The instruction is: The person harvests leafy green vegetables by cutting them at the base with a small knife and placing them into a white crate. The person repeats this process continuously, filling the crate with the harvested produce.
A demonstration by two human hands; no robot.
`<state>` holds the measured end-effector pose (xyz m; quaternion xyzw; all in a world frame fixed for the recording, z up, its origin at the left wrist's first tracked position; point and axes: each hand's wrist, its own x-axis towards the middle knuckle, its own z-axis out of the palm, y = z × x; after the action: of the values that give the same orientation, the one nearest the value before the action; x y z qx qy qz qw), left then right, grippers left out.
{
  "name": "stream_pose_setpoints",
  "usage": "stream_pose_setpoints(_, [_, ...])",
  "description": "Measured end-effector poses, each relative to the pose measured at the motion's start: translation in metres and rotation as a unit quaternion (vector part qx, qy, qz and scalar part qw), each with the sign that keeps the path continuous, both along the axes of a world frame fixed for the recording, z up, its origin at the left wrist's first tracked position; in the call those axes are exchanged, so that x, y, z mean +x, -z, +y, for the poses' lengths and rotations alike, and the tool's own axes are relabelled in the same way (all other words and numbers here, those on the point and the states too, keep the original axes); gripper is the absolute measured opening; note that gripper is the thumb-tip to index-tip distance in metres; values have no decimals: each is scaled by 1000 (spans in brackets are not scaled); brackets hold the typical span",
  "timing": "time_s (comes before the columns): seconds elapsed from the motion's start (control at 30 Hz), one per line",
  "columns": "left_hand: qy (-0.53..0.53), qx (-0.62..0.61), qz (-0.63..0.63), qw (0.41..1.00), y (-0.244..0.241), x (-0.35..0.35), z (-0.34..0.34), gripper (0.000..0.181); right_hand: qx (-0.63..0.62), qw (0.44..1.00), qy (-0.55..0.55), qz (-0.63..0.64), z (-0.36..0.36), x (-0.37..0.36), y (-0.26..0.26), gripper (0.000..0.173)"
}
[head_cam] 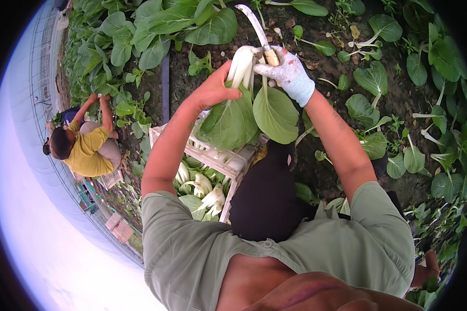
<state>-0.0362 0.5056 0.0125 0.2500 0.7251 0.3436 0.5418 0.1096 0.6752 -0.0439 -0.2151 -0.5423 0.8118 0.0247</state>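
Observation:
A leafy bok choy (pixel 242 68) hangs with its white stalk base up and its broad green leaves down. My bare left hand (pixel 218 87) grips it round the stalks, thumb across the front. My right hand (pixel 282 70), in a stained white work glove, holds the wooden handle of a curved sickle knife (pixel 257 25), its blade pointing up and away to the left. The gloved thumb and fingers are also at an outer leaf stalk (pixel 264 83) beside the bunch. Below the leaves, near my knee, stands a white plastic crate (pixel 233 163) with several bok choy (pixel 202 184) in it.
Standing bok choy plants (pixel 120 42) fill the upper left. Loose leaves (pixel 371 77) lie on dark soil at the right. A dark strip (pixel 165 85) runs along the ground. A co-worker in a yellow shirt (pixel 91 151) crouches at the left, near another crate (pixel 111 179).

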Motion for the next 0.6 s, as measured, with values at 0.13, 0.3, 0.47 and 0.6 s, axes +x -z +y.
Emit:
stream_pose_setpoints(0.13, [-39,21,-106,993,-5,6,11,76,-79,997,21,17,22,10,23,48])
stream_pose_setpoints(0.3, [1,-24,-3,1000,1,9,20,76,-6,999,-1,35,21,12,11,48])
stream_pose_setpoints(0.47, [228,-131,178,948,0,-1,22,63,63,995,-71,2,48,26,27,36])
stream_pose_setpoints(0.6, [377,-261,302,836,9,-3,7,53,537,787,-120,-279,107,48,27,37])
